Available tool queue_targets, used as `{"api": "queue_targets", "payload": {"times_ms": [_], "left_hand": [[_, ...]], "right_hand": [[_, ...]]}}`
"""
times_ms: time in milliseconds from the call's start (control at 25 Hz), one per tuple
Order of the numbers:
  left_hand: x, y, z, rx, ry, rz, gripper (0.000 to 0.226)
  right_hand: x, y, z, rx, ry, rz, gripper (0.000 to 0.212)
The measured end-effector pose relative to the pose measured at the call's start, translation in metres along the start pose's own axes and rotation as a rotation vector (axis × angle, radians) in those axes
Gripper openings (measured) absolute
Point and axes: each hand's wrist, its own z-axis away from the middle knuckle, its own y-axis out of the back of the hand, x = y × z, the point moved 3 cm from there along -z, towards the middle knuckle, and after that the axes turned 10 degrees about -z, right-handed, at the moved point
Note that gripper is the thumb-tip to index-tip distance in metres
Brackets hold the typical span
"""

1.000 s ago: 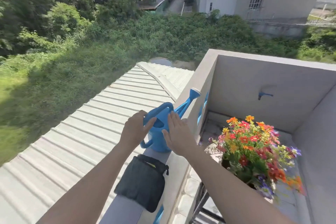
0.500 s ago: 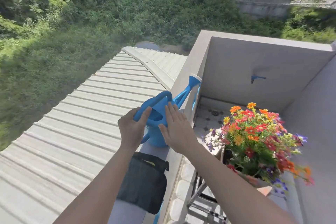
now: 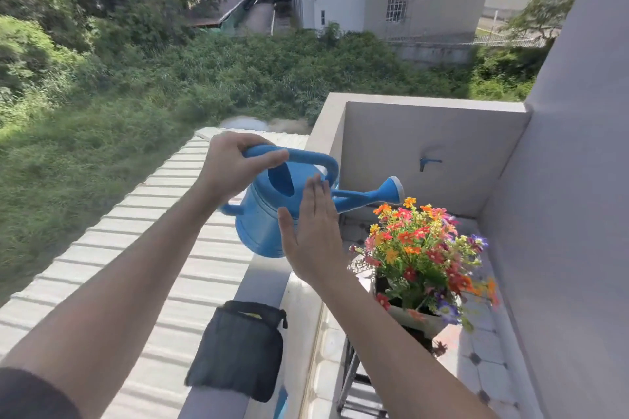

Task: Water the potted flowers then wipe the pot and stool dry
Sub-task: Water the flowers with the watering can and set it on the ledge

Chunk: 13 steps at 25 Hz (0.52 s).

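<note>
Left hand (image 3: 235, 167) gripping blue watering can (image 3: 269, 214) handle at frame centre; right hand (image 3: 313, 235) lying flat against can side; spout pointing toward flowers (image 3: 422, 248) lower right.

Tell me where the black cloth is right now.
In the head view the black cloth lies draped over the balcony ledge at bottom centre, between the two forearms, below the lifted blue watering can and left of the potted flowers.
</note>
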Motion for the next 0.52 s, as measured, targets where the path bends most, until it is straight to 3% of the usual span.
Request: {"api": "queue_targets", "payload": {"times_ms": [240,520], "left_hand": [[0.065,-0.009,-0.018,-0.157,-0.141,-0.193,0.015],[0.122,-0.022,-0.028,-0.235,-0.263,-0.482,0.022]], "right_hand": [[-0.009,0.026,0.014,0.109,-0.109,-0.198,0.067],[-0.012,0.039,0.011,0.164,-0.127,-0.438,0.066]]}}
